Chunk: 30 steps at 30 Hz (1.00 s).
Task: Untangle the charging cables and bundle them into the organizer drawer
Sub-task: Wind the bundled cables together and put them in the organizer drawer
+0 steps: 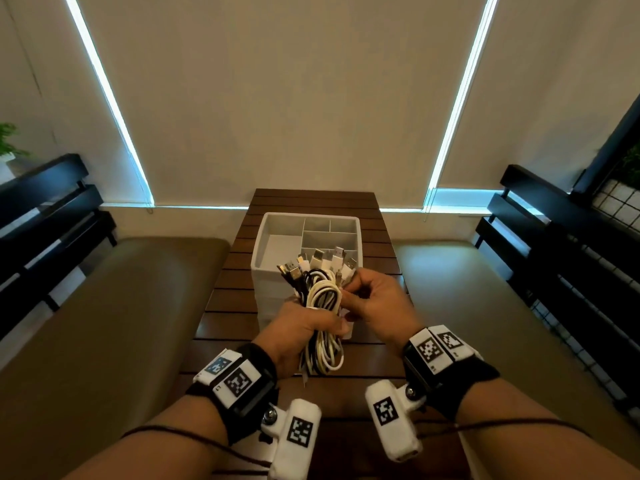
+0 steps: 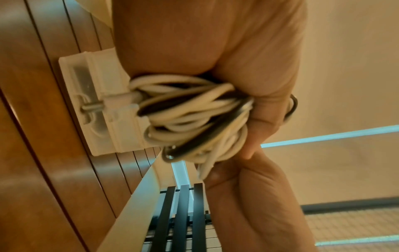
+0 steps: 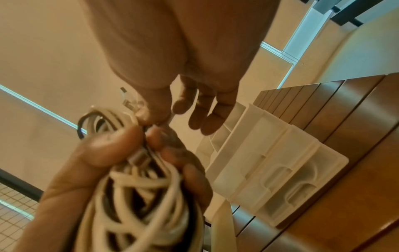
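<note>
A bundle of white and black charging cables (image 1: 323, 306) is held in the air just in front of the white organizer (image 1: 277, 233), plugs fanned out at the top. My left hand (image 1: 304, 327) grips the bundle around its middle, fingers wrapped round the coils (image 2: 190, 116). My right hand (image 1: 367, 296) pinches the cables near the plug ends with thumb and forefinger (image 3: 151, 117), its other fingers relaxed. The organizer's top tray has several empty compartments; its stacked drawers (image 3: 270, 179) look closed.
The organizer stands on a narrow dark wooden slatted table (image 1: 225, 296). Tan cushioned benches (image 1: 114, 323) flank the table on both sides. Black slatted backrests (image 1: 554, 237) line the far left and right. Roller blinds cover the windows behind.
</note>
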Each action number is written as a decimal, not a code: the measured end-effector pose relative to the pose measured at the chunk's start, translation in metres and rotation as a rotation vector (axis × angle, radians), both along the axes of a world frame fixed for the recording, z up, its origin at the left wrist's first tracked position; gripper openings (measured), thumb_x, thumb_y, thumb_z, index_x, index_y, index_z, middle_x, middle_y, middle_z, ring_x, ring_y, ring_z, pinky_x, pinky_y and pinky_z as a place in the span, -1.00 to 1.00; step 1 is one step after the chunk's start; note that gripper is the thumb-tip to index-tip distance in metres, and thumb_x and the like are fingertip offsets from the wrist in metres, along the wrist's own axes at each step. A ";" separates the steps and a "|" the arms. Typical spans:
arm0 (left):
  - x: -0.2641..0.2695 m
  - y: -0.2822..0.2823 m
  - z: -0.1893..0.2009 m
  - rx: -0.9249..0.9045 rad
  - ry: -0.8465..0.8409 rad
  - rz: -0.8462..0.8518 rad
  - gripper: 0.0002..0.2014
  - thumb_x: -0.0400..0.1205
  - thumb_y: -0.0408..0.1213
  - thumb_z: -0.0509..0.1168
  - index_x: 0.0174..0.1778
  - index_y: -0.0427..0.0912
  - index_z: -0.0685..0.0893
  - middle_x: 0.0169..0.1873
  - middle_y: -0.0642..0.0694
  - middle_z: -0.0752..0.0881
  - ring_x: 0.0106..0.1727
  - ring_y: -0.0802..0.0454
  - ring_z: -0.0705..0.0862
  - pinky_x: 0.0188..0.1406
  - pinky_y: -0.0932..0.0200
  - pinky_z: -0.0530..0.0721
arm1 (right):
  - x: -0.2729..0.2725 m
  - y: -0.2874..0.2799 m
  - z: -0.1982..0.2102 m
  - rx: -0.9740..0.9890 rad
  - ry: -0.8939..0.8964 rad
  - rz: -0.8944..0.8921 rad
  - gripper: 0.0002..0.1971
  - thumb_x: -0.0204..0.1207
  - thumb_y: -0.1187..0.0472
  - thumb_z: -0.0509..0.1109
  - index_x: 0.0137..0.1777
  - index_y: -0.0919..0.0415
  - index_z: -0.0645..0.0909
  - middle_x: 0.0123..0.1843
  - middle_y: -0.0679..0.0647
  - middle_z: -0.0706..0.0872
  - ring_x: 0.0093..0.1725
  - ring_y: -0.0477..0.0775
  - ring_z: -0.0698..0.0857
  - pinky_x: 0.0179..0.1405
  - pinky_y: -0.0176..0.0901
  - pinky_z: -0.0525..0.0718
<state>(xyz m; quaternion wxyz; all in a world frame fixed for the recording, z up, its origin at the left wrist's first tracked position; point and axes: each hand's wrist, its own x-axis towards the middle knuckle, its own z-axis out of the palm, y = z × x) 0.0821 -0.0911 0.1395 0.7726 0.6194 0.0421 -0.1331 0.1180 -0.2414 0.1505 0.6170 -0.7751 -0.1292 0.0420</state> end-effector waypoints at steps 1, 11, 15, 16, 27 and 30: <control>-0.001 0.001 -0.001 0.039 -0.004 0.022 -0.80 0.37 -0.66 0.44 -0.16 -0.36 0.75 -0.36 -0.23 0.74 -0.37 -0.08 0.73 -0.36 0.11 0.73 | -0.001 -0.001 -0.002 0.028 0.037 -0.016 -0.87 0.50 0.27 0.48 -0.22 0.22 0.59 -0.10 0.22 0.73 -0.11 0.19 0.73 -0.12 0.22 0.78; -0.002 -0.009 -0.015 0.186 -0.054 0.083 -0.64 0.35 -0.70 0.38 0.01 -0.30 0.76 -0.19 -0.28 0.83 -0.14 -0.23 0.82 -0.07 -0.13 0.80 | 0.004 0.038 -0.028 0.337 0.438 -0.023 -0.10 0.09 -0.37 0.59 0.36 0.10 0.46 0.15 0.16 0.79 0.16 0.15 0.77 0.34 0.23 0.62; 0.001 -0.002 -0.017 0.191 -0.085 0.129 -0.72 0.36 -0.71 0.42 -0.14 -0.28 0.78 -0.27 -0.17 0.84 -0.20 -0.10 0.83 -0.21 0.08 0.78 | 0.012 0.037 -0.027 0.033 0.379 0.070 0.17 -0.02 -0.70 0.31 0.51 0.05 0.32 0.27 0.10 0.72 0.24 0.10 0.71 0.35 0.23 0.61; 0.004 0.002 -0.020 0.170 -0.078 0.167 -0.75 0.36 -0.70 0.42 -0.21 -0.28 0.78 -0.32 -0.15 0.83 -0.25 -0.09 0.81 -0.26 0.10 0.76 | 0.015 0.035 -0.021 -0.049 0.355 0.102 0.13 0.05 -0.73 0.19 0.54 0.00 0.26 0.31 0.09 0.67 0.27 0.11 0.67 0.34 0.26 0.60; 0.051 0.055 -0.086 -0.341 0.352 0.692 -0.89 0.50 -0.47 0.37 -0.34 -0.30 0.60 -0.52 -0.14 0.64 -0.67 0.01 0.58 -0.68 0.22 0.56 | 0.130 0.006 -0.023 -0.092 0.402 -0.439 -0.17 0.45 -0.30 0.36 0.64 0.02 0.19 0.61 0.12 0.38 0.52 0.24 0.43 0.49 0.18 0.41; 0.061 0.054 -0.093 -0.382 0.372 0.727 -0.85 0.49 -0.47 0.38 -0.39 -0.28 0.60 -0.49 -0.16 0.63 -0.67 0.01 0.59 -0.66 0.22 0.57 | 0.163 0.009 -0.039 -0.149 0.455 -0.444 -0.04 0.27 -0.48 0.28 0.62 0.01 0.24 0.59 0.15 0.42 0.48 0.35 0.47 0.43 0.32 0.45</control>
